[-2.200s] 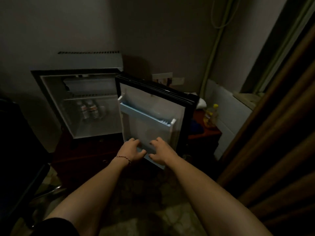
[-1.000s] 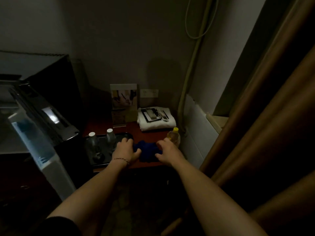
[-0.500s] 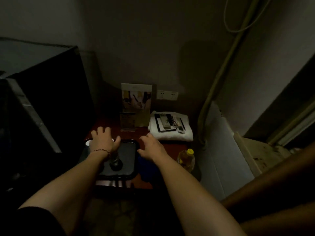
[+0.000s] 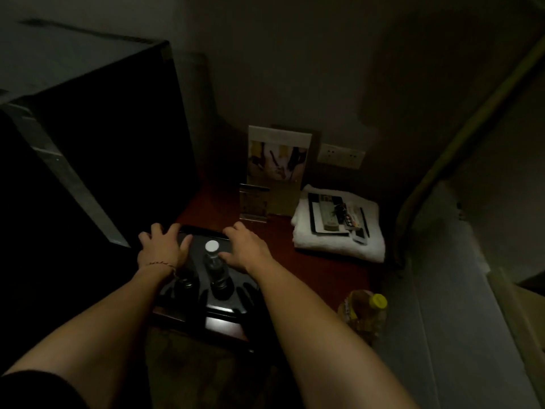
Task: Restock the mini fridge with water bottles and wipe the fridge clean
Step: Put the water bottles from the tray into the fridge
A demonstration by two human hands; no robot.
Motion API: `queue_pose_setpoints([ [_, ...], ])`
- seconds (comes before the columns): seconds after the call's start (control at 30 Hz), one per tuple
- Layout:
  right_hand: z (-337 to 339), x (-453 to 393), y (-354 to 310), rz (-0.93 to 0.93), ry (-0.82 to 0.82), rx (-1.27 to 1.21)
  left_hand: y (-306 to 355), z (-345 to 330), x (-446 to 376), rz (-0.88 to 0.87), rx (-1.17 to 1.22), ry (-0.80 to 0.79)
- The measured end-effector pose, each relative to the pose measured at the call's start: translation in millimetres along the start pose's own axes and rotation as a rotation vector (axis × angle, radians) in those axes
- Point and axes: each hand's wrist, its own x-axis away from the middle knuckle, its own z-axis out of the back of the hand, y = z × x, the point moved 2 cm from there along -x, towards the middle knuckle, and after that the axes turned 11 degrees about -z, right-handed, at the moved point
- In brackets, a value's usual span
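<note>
Fingers (image 4: 153,231) of the left hand (image 4: 162,249) spread wide over the dark tray (image 4: 233,302), as do the right hand (image 4: 246,249) fingers, likely reaching to take a bottle. The white-capped water bottle (image 4: 215,267) stands between them; another hides beneath the left palm.

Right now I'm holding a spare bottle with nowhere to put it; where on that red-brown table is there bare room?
One bare strip of the red-brown wooden table lies between the black tray and the folded white towel, running forward to the yellow-capped bottle. The tray is crowded: a white-capped clear bottle, with left hand and right hand over it.
</note>
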Motion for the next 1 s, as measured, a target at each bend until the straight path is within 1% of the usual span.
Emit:
queue_pose_setpoints([
  [0.17, -25.0, -24.7, -28.5, 0.031, -0.05, 0.013, -8.2, -15.6, -8.6, -0.021, -0.013, -0.092],
  [0.3, -40.6, -37.4, -33.4, 0.036, -0.095, 0.049, -9.6, -25.5, -15.3, -0.048, 0.009, -0.081],
  [0.53, -47.1, -28.2, -26.6, -0.025, -0.068, -0.002, -11.4, -30.3, -7.4, -0.093, 0.079, -0.011],
  [0.73, -40.9, 13.1, -15.2, -0.127, -0.032, 0.013, 5.1, -30.2, 20.7, -0.164, 0.092, -0.001],
  [1.0, -23.6, 118.4, -12.9, -0.34, 0.115, -0.045, 34.3, -7.8, 87.7, -0.355, 0.111, -0.041],
])
